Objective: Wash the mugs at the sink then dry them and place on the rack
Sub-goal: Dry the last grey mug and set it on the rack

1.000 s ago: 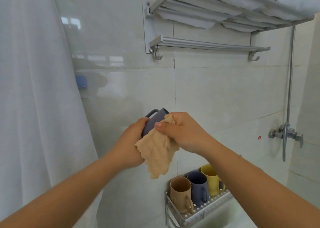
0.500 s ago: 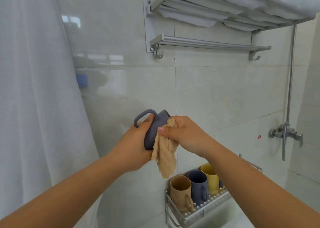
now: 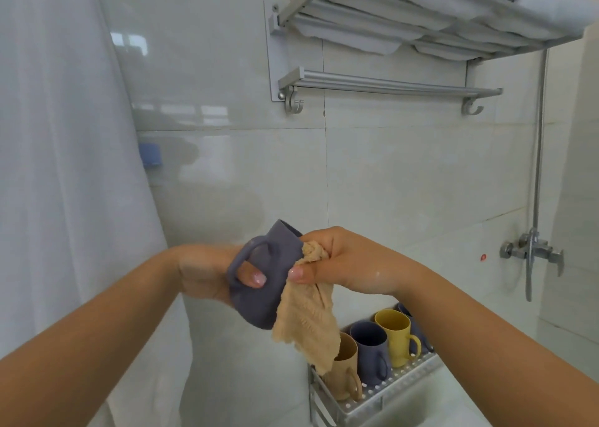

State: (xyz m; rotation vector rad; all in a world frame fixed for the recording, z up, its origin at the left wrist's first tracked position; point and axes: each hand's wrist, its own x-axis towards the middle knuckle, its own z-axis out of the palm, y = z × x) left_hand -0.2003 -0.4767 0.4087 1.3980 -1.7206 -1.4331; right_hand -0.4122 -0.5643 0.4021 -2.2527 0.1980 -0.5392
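A: Hands?
B: Left hand [image 3: 207, 271] grips the grey mug [image 3: 262, 284], thumb through the handle, mug tilted with its mouth up and to the right. Right hand [image 3: 343, 261] pinches the cloth [image 3: 308, 323], bunched at the mug's rim; the rest hangs down beside the mug.
A: Where's the mug?
B: In the air, in front of the tiled wall [image 3: 405, 173], above and left of the rack [image 3: 382, 397].
A: Rack contents?
B: Tan mug [image 3: 345, 378], partly behind the cloth, then a second grey mug [image 3: 369, 349], a yellow mug [image 3: 397, 332], and one more behind it, mostly hidden by the right forearm. All upright.
A: Anything else?
B: Towel shelf [image 3: 405, 21] up top, tap [image 3: 531, 251] on the right, curtain [image 3: 58, 167] on the left.
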